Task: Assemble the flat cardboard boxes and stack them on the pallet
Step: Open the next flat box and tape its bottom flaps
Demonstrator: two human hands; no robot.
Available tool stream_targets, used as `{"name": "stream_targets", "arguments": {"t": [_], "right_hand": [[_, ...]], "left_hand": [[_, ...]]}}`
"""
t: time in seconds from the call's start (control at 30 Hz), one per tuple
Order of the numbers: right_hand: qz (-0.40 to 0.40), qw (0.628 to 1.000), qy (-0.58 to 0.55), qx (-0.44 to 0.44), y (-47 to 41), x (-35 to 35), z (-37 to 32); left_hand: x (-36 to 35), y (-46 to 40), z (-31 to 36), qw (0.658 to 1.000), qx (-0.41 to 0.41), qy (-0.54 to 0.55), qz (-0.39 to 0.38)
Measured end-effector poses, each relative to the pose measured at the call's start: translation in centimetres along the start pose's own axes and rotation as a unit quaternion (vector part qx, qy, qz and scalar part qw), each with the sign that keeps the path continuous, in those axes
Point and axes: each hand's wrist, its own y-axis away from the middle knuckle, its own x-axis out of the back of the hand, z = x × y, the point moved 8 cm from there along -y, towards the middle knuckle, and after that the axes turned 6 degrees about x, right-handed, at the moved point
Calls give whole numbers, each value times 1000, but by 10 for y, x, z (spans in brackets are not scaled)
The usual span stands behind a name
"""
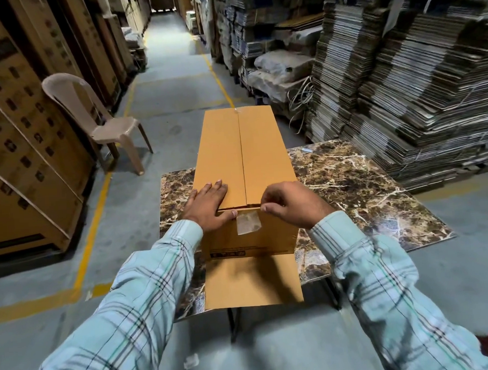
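Two hands work one cardboard box (244,156) on our table (350,179).
Our left hand (208,205) presses flat, grip apart; our right hand (290,202) pinches tape (248,222).

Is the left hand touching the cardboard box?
Touching. The head view shows the left hand lying flat on the cardboard box, thumb over its near edge.

A brown marble-patterned worktop (364,184) stands on dark legs on the grey concrete floor (175,83), and on it lies one long cardboard box (244,156), its far end reaching past the far edge and one open flap hanging over the near edge.
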Motion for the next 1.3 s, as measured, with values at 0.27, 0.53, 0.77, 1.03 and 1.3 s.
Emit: {"name": "stream_targets", "arguments": {"t": [0.27, 0.53, 0.77, 1.03, 1.3], "right_hand": [[126, 991, 14, -43, -11, 10, 9], [261, 965, 29, -7, -15, 46, -20], [43, 990, 100, -93, -64, -15, 10], [57, 960, 130, -241, -84, -43, 51], [-40, 942, 218, -253, -101, -89, 63]], "left_hand": [[-4, 1, -23, 978, 162, 89, -99], [-7, 52, 71, 962, 233, 142, -16], [-8, 53, 107, 938, 184, 292, 36], [-9, 38, 50, 903, 129, 390, 122], [-7, -8, -6, 913, 199, 341, 103]]}}
